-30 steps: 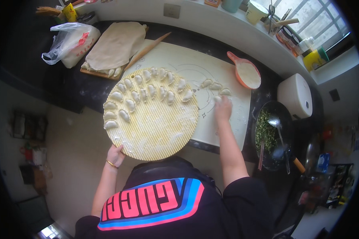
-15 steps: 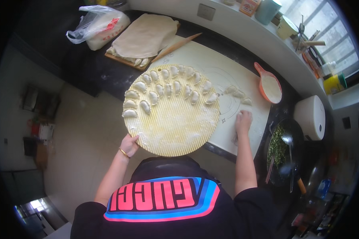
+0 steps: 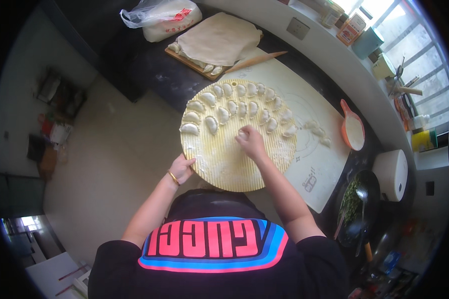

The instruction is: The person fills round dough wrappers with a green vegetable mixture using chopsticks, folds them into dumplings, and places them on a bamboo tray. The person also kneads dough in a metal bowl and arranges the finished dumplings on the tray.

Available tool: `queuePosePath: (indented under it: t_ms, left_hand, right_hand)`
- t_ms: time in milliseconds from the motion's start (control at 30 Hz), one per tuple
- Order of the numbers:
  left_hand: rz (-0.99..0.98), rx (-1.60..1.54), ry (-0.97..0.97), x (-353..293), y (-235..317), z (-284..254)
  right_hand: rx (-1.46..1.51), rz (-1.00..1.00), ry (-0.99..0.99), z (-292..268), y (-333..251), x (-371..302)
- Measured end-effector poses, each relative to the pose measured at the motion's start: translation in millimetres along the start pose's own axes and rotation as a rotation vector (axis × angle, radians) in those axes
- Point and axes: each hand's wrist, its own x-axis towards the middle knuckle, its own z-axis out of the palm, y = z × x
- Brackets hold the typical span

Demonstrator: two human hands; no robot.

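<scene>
My left hand (image 3: 182, 169) is closed on the lower left rim of a round, ribbed yellow board (image 3: 219, 164), its thumb on top. Several white crescent dumplings (image 3: 211, 124) lie in curved rows across the board's far half, and flour dusts its near half. Over the middle of the board, just below the rows, my right hand (image 3: 252, 142) is closed with the fingertips pointing down. A pale dumpling shows partly at those fingertips; the rest of it is hidden.
Under the board's right side lies a pale mat (image 3: 329, 164) with several more dumplings (image 3: 318, 132). A rolling pin (image 3: 257, 62), a dough sheet (image 3: 218, 37) over a wooden tray and a white bag (image 3: 172, 19) are farther back. To the right are an orange scoop (image 3: 353, 130) and a pan of chopped greens (image 3: 351, 199).
My right hand has moved left from the mat to over the round board. My left hand still holds the rim. The whole view has shifted, so the counter appears farther right.
</scene>
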Motion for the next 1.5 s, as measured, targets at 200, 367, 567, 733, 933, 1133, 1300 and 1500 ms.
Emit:
queuePosePath:
  t_ms: [200,367,567,733,933,1133,1300,1500]
  left_hand:
    - [0.001,0.005,-0.02,-4.4,3.3,-14.5]
    - [-0.017,0.021,-0.015,-11.7,8.3,-22.4]
    - [-0.033,0.004,-0.029,-14.0,10.0,-34.4]
    - [-0.031,-0.012,-0.036,-15.5,10.9,-43.0]
    - [-0.07,-0.002,-0.025,-12.1,15.4,-49.4]
    - [-0.053,-0.023,-0.029,-16.2,19.1,-50.9]
    - [-0.059,-0.019,-0.043,-10.7,16.5,-49.4]
    - [-0.027,-0.075,-0.177,6.6,12.9,-44.2]
  right_hand:
    - [-0.272,-0.183,0.049,49.6,-20.3,4.1]
    - [-0.292,-0.273,-0.069,69.6,-33.9,-14.7]
    - [-0.24,-0.507,-0.286,101.1,-58.0,-20.1]
    - [-0.283,-0.448,-0.261,108.6,-66.6,-17.7]
    - [-0.217,-0.63,-0.334,122.7,-88.7,-3.8]
    - [-0.199,-0.713,-0.369,143.0,-91.6,2.3]
    - [-0.234,-0.751,-0.366,137.7,-85.8,4.7]
    - [-0.231,-0.669,0.109,62.4,-60.7,-20.9]
